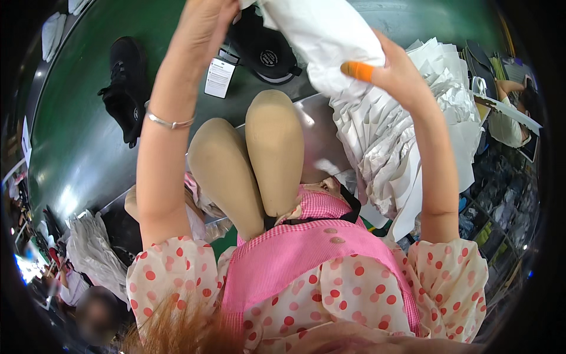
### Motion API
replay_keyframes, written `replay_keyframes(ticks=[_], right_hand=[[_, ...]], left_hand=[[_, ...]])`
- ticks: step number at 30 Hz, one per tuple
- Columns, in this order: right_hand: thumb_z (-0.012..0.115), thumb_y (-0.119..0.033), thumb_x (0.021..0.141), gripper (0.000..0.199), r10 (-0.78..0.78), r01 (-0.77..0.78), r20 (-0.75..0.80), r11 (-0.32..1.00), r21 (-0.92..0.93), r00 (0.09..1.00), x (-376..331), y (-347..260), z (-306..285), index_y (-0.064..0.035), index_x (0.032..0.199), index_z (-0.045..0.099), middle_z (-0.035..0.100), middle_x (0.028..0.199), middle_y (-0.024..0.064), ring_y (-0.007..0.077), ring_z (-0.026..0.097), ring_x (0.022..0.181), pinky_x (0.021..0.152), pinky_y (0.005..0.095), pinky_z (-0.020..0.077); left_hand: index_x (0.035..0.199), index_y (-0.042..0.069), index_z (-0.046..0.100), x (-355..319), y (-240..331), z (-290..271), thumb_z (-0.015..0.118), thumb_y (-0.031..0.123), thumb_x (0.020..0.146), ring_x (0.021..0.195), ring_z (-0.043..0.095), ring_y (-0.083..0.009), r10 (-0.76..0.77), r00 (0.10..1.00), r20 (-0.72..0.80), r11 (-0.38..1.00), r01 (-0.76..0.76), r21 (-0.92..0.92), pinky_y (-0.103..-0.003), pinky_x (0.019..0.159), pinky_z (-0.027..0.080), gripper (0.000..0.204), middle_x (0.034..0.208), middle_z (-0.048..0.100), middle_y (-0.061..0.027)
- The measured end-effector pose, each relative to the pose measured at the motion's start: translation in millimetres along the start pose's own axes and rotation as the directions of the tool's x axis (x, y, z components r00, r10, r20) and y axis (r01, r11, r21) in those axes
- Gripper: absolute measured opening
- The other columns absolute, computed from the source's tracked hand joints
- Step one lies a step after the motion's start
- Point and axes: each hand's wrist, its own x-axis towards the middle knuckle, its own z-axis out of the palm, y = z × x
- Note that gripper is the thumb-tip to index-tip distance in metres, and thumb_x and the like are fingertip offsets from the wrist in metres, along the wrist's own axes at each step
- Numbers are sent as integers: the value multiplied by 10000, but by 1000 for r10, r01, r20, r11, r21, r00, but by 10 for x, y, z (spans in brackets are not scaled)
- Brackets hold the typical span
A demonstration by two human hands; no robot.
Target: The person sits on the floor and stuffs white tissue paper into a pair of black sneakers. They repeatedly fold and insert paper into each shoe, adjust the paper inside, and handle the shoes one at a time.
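Note:
My right hand (398,71), with an orange wrap on its thumb, grips a bundle of white tissue paper (324,44) that stretches to the upper edge. My left hand (215,15) is at the top, left of that paper; its fingers run out of view, so its hold is hidden. Below and between the hands lies a black shoe (259,44), partly covered by the paper. A white hang tag (220,76) rests beside it. Farther left, a second black shoe (125,82) lies on the green tabletop (76,124).
A thick stack of creased white paper sheets (389,141) is beside my right forearm. My knees (274,141) are against the table's near edge. Crates (495,236) with wrapped items stand at the right. Another person (513,118) is at far right; grey-white sheets (97,248) hang at lower left.

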Motion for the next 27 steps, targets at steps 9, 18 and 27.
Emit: replay_keyframes(ticks=[9, 18, 27], right_hand=[[817, -227, 696, 777, -107, 150, -134, 916, 373, 985, -352, -69, 311, 30, 1318, 430, 573, 1177, 94, 150, 539, 1082, 934, 271, 427], [778, -278, 735, 634, -58, 144, -261, 936, 322, 964, -384, 33, -57, 49, 1209, 513, 638, 1060, 100, 141, 619, 929, 816, 267, 496], [724, -334, 772, 673, 278, -315, 154, 877, 363, 948, -111, 263, -38, 66, 1263, 496, 628, 1110, 112, 145, 621, 945, 791, 250, 510]], left_hand=[[1128, 16, 582, -193, -49, 260, 540, 386, 942, 927, 653, -214, -24, 1000, -9, 921, 19, -390, -359, 822, 547, 416, 1047, 661, -107], [1182, -20, 552, -239, 362, 140, 570, 325, 923, 902, 640, -187, -199, 977, 72, 978, 193, 84, -320, 779, 524, 432, 1049, 651, -104], [1383, 176, 313, -90, -667, -338, 573, 278, 843, 988, 615, -395, 233, 968, -96, 71, 81, 994, -470, 803, 502, 608, 1130, 599, -172]])
